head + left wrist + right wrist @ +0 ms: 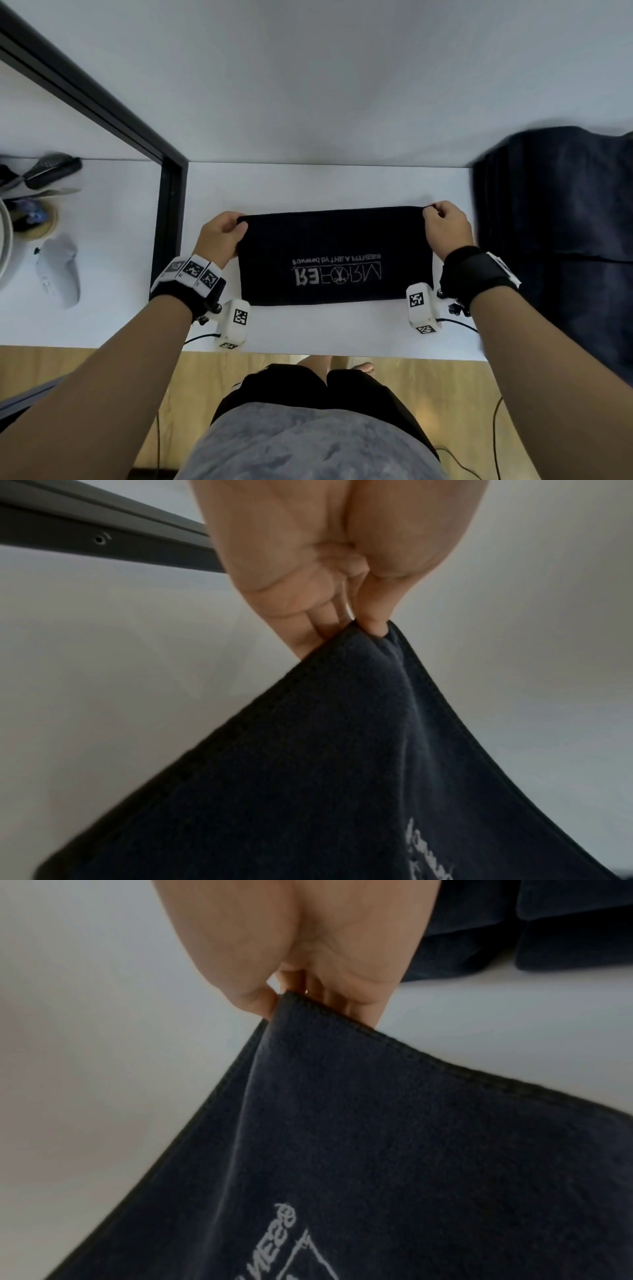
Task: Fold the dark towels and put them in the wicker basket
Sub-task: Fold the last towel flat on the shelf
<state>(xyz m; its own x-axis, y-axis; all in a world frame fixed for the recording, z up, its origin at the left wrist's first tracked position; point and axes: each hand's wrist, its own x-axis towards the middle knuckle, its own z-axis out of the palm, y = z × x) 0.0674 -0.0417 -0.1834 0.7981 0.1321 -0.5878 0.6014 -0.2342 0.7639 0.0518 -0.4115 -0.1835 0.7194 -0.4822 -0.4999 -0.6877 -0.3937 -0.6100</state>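
Dark cloth with pale printed lettering, the towel (334, 257) is being held stretched between the two hands above the white worktop (308, 185), its lower edge reaching down near the worktop's front edge. The lettering is reading upside down from the head view. The left hand (221, 236) is pinching the towel's upper left corner, thumb on the near face and fingers behind it; the left wrist view is showing the thumb (375, 620) pressing the hem against the fingers. The right hand (445, 226) is pinching the upper right corner the same way, and in the right wrist view the stitched corner is sitting between thumb and fingers (342, 1001). So each grip is pressed together on a corner of the towel.

A heap of dark cloth (561, 219) is lying on the right end of the worktop, just beside the right hand. A black frame post (169, 219) is standing left of the left hand. Beyond it, on a neighbouring white surface, a white controller (60, 270) and a black controller (51, 169) are lying well apart from the towel.
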